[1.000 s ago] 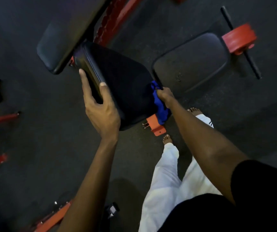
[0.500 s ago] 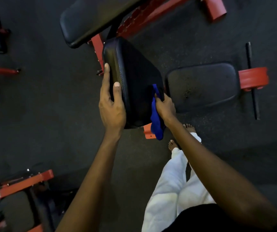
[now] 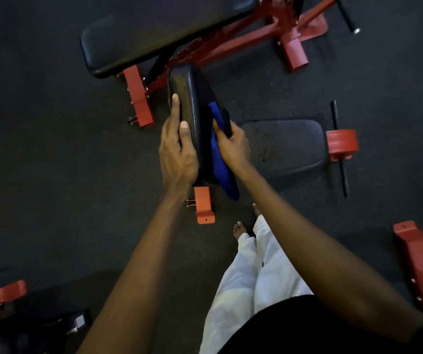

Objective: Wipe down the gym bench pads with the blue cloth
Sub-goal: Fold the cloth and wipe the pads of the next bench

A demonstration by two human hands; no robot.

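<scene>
Wiping the black padded bench seat (image 3: pixel 192 98) mid-task, right hand (image 3: pixel 232 146) closed on the blue cloth (image 3: pixel 222 159), left hand (image 3: pixel 177 152) gripping the seat edge, long black backrest pad (image 3: pixel 154 34) seemingly left

No legible text

No lettering, brand mark, number or sign can be read on any surface shown. The black pads (image 3: pixel 192 108) and the red frame (image 3: pixel 292 44) bear no readable label, and the blue cloth (image 3: pixel 222 164) is plain. A small dark mark on the white trousers (image 3: pixel 256 272) is too small to be made out.
</scene>
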